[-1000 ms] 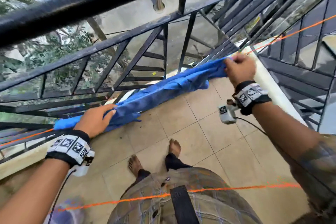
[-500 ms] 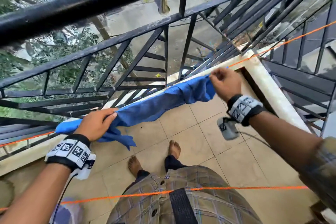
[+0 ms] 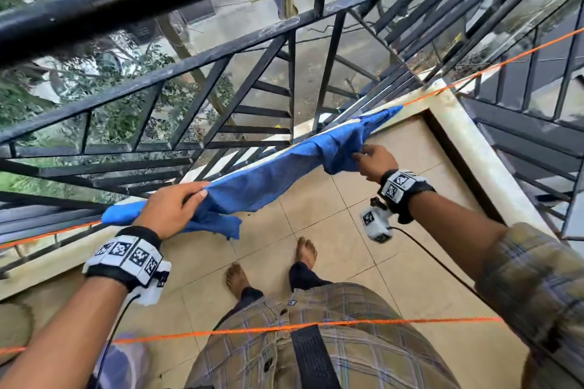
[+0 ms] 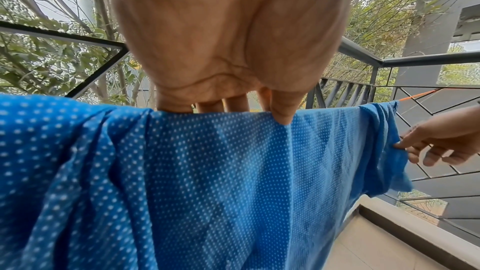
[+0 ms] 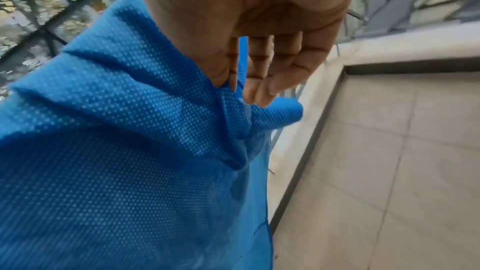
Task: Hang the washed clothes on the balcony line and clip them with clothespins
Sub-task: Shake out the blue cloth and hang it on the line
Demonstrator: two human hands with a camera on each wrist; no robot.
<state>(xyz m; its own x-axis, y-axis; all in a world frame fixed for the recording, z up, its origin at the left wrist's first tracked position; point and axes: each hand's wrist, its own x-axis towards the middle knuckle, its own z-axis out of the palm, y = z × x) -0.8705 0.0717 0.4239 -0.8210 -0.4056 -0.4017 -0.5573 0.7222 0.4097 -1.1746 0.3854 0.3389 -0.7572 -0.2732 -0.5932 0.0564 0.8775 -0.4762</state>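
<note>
A blue mesh cloth (image 3: 268, 177) hangs folded over the orange clothesline (image 3: 474, 74) that runs along the railing. My left hand (image 3: 177, 205) grips the cloth's top at the line near its left end; in the left wrist view the thumb presses the near side of the cloth (image 4: 207, 171) and the fingers (image 4: 221, 105) go over the far side. My right hand (image 3: 373, 159) pinches the near hanging edge by the right end, thumb and forefinger (image 5: 233, 83) closed on the cloth (image 5: 130, 130). No clothespin is in view.
A black metal railing (image 3: 284, 41) stands just behind the line, on a cream ledge (image 3: 467, 136). A second orange line (image 3: 284, 327) crosses at my waist. My bare feet stand on the tiled floor (image 3: 347, 246). A blurred purplish object (image 3: 126, 360) sits low left.
My right hand has dropped from the cloth's right end at the line to its near hanging edge. The cloth now stretches further right along the line. The left hand has kept its hold.
</note>
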